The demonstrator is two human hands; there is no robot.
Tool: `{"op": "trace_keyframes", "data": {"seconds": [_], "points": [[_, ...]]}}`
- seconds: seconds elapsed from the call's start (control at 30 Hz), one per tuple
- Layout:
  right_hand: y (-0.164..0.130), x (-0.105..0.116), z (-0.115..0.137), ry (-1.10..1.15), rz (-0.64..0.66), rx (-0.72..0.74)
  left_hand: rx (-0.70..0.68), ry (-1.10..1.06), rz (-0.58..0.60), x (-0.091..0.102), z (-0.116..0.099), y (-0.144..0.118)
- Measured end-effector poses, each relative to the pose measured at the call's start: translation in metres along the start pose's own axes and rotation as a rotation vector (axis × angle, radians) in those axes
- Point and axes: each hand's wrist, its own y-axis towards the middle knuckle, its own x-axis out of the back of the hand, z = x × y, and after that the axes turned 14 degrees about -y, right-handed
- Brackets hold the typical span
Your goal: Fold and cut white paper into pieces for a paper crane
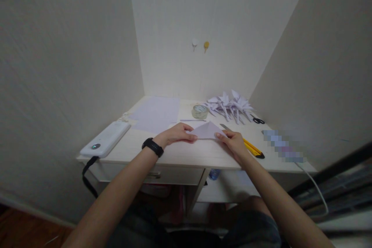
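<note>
A folded sheet of white paper [207, 131], with a peak at its far side, is held just over the front middle of the desk. My left hand [179, 133] pinches its left corner between thumb and fingers, a black watch on that wrist. The right corner is gripped by my right hand [232, 142], thumb on top. Close beside the right hand lies a yellow utility knife [253, 148], its blade pointing away and partly hidden by the hand. Beyond the paper, a thin paper strip [193, 120] rests on the desk.
Flat paper sheets [158, 112] lie at the back left, near a white power bank [106, 139] with a black strap. A tape roll [200, 111], a heap of folded paper pieces [229, 105] and black-handled scissors [258, 121] are at the back right. A blurred-out device [283, 146] with a cable sits right.
</note>
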Motion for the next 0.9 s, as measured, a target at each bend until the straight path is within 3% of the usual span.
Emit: {"op": "trace_keyframes", "data": {"seconds": [0.13, 0.4, 0.5, 0.6, 0.67, 0.73, 0.8, 0.9], "points": [[-0.003, 0.005, 0.0, 0.003, 0.015, -0.059, -0.044, 0.148, -0.057, 0.001, 0.004, 0.001], [-0.011, 0.01, 0.018, 0.118, 0.125, -0.173, 0.017, -0.064, -0.028, 0.0, 0.001, 0.0], [-0.011, 0.008, 0.019, 0.078, 0.137, -0.121, -0.017, 0.184, -0.196, 0.0, -0.001, -0.003], [-0.011, 0.003, 0.018, 0.013, 0.146, -0.048, -0.254, 0.61, -0.426, -0.012, -0.006, -0.01], [-0.012, 0.0, 0.017, 0.0, 0.149, -0.027, -0.44, 0.767, -0.301, -0.029, -0.008, -0.014], [-0.012, -0.003, 0.019, 0.004, 0.171, 0.011, -0.513, 0.86, -0.121, -0.048, -0.007, -0.016], [-0.014, -0.002, 0.021, -0.021, 0.196, 0.067, -0.493, 0.937, -0.02, -0.063, -0.001, -0.017], [-0.018, 0.004, 0.025, -0.112, 0.227, 0.123, -0.419, 1.028, 0.003, -0.075, 0.01, -0.018]]}}
